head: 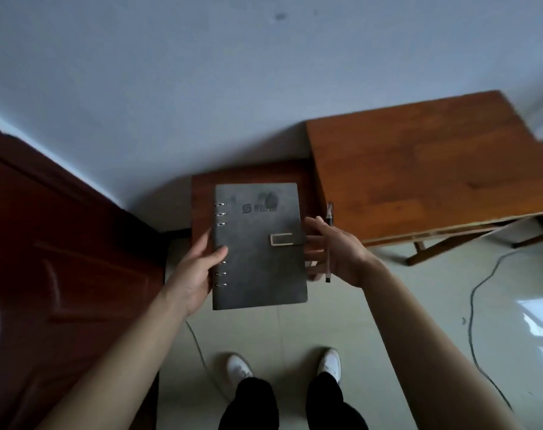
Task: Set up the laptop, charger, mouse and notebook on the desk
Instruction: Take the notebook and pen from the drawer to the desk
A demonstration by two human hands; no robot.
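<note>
Head view showed a grey ring-bound notebook (259,246) held in the air, short of the wooden desk (425,178). Left hand (195,268) gripped its spine edge; right hand (338,252), fingers spread, touched its clasp edge and pinched a pen (328,243). That loose pen might slip and fall. Cover bore an S-shaped logo; its lettering was unreadable.

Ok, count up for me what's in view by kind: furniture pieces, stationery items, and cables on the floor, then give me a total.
Furniture: 2, the desk and the small dark table beside it.
Stationery: 2, the grey notebook in the left hand and the pen in the right hand.
Cables on the floor: 2, one at right, one by the left shoe.
Total: 6
</note>
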